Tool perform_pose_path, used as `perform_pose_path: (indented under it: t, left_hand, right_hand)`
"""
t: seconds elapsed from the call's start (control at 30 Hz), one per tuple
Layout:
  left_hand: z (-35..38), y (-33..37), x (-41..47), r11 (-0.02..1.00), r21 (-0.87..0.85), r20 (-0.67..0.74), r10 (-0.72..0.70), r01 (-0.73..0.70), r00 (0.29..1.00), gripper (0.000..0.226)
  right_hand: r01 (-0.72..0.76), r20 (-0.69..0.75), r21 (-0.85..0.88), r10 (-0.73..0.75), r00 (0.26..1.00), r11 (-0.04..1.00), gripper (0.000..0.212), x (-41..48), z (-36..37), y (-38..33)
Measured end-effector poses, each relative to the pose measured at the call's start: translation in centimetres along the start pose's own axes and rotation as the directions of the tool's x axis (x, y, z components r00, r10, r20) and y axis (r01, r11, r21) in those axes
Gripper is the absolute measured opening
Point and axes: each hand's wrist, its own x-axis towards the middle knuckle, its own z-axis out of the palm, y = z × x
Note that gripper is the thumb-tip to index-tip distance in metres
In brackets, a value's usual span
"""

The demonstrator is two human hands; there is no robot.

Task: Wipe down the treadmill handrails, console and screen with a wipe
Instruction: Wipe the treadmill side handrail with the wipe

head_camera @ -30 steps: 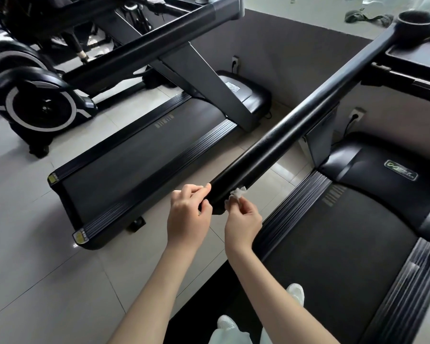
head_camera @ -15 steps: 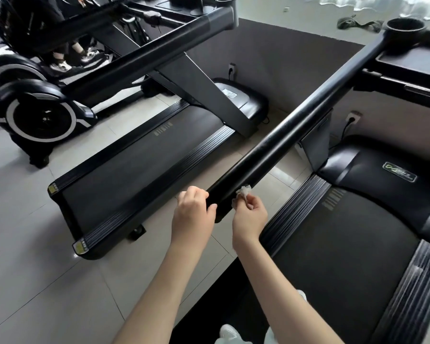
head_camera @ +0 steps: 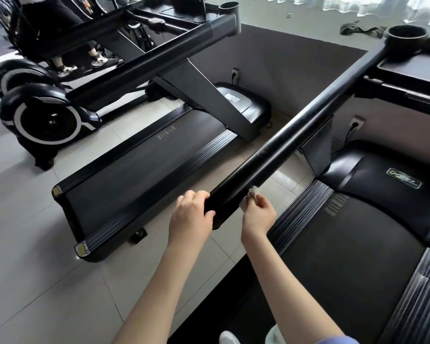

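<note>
While a second treadmill (head_camera: 144, 167) and an exercise bike (head_camera: 45, 120) stand to the left, nothing blocks the near end of the black handrail (head_camera: 291, 142). Left hand (head_camera: 191, 217) curls around that end, fingers on top. Right hand (head_camera: 257, 214) pinches a crumpled white wipe (head_camera: 252, 192) against the rail's right side. A green logo (head_camera: 404, 182) on the motor cover is unreadable.

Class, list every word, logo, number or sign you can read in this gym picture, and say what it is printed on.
None reads clearly.
Green-outlined logo badge on the near treadmill's motor cover: too blurred.
Grey belt markings: unreadable.
Neighbouring treadmill's belt markings: unreadable.
Its yellow rear corner stickers: too small.
</note>
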Motion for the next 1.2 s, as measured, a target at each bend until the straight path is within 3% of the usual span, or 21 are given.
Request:
perform_pose_path:
  t: [0.13, 0.3, 0.5, 0.6, 0.77, 0.93, 1.03, 1.2]
  left_hand:
    - [0.1, 0.9, 0.9, 0.998, -0.036, 0.042, 0.051, -0.05, 0.998, 0.037]
    - [0.7, 1.5, 1.8, 1.0, -0.007, 0.025, 0.028, -0.028, 0.999, 0.028]
    - [1.2, 3.1, 3.3, 0.992, -0.046, 0.056, 0.117, -0.115, 0.992, 0.044]
    - [1.5, 3.8, 3.8, 0.994, -0.033, 0.039, 0.101, -0.1, 0.994, 0.039]
    - [1.6, 4.1, 4.6, 0.997, -0.02, 0.048, 0.071, -0.07, 0.996, 0.031]
    - [1.8, 5.1, 5.6, 0.998, -0.032, 0.058, 0.062, -0.06, 0.996, 0.03]
    - [1.9, 5.4, 5.9, 0.996, -0.049, 0.07, 0.082, -0.078, 0.994, 0.039]
    - [2.5, 5.9, 6.0, 0.996, -0.044, 0.074, 0.079, -0.076, 0.994, 0.046]
  right_hand:
    - [0.03, 0.068, 0.022, -0.031, 0.997, 0.999, 0.019, -1.0, 0.0, 0.0]
    - [0.066, 0.008, 0.031, -0.067, 0.998, 0.997, 0.01, 1.6, 0.5, -1.5]
    - [0.09, 0.1, -0.007, -0.089, 0.991, 0.996, 0.012, 0.5, -0.2, -1.2]
    - [0.14, 0.045, -0.015, -0.139, 0.989, 0.99, 0.009, 2.2, 0.0, -2.9]
    - [0.031, 0.051, 0.003, -0.031, 0.998, 1.0, 0.019, 2.9, -0.5, -2.4]
    - [0.081, 0.075, -0.01, -0.08, 0.994, 0.997, 0.015, 3.9, -0.3, -3.7]
    - [0.031, 0.046, 0.002, -0.031, 0.998, 1.0, 0.009, 5.4, -0.5, -4.2]
    - [-0.036, 0.097, -0.008, 0.036, 0.995, 0.999, 0.02, 4.8, -0.8, -3.7]
